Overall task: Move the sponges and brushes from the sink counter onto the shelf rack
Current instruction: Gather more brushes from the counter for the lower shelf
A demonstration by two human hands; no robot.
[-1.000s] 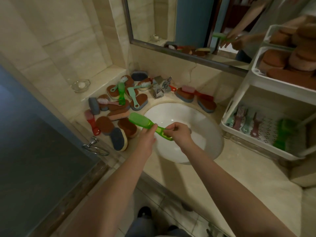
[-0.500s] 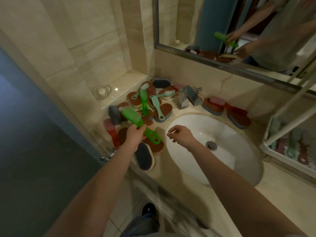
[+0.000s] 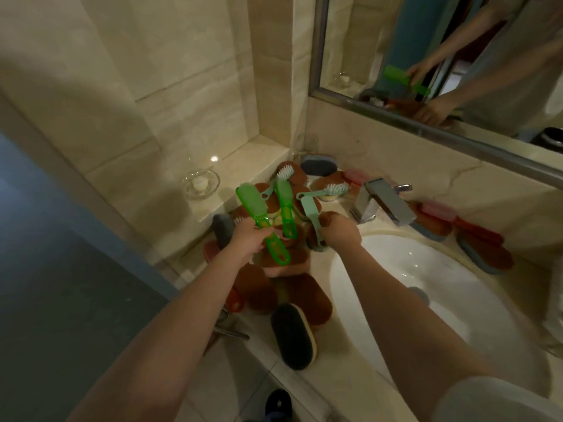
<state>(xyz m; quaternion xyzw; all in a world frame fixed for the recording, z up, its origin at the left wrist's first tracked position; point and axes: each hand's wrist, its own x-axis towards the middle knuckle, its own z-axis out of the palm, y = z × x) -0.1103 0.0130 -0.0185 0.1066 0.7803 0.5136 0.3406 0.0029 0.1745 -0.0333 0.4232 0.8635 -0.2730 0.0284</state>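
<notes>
Released the green brush from the right grip within the last second and left it wholly to the left grip, curled round the handle, above the pile at the left end of the bench. Reached the right grip across to that pile and closed it round the near end of a teal brush lying on the brown sponges. Turned the view left meanwhile and so lost sight of the shelf rack. Judged as gathering a second brush before one trip to the rack; nothing set down there in this step yet. Still left on the bench: a second green brush just beside the teal one, a dark sponge near the front edge, more sponges right of the tap. Worked at a pale stone bench around a white sink, under a framed mirror, with beige tiled walls and a glass dish on the corner ledge.
</notes>
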